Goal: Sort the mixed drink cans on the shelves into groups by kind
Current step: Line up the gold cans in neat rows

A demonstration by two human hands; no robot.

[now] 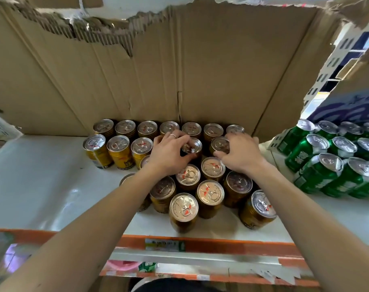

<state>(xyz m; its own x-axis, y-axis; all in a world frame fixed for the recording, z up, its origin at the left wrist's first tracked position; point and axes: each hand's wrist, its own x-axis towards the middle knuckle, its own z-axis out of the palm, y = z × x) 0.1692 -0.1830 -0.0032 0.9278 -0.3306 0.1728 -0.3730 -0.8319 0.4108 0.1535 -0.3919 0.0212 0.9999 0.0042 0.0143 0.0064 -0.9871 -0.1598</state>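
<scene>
Across the middle of the frame we see a white shelf (42, 186) with an orange front rail (221, 245), backed by torn brown cardboard (158, 70). The gold cans (183, 209) stand in rows at centre; the green cans (326, 171) cluster at the right edge, apart from them. The left hand (168, 150) (a ring (173, 135) on one finger) grips a gold can (193, 144) by its top, and the right hand (238, 150) grips a second gold can (220, 143) just beside it. We cannot read the rail's tag (164, 245) or the cans' print; both are too blurred.
</scene>
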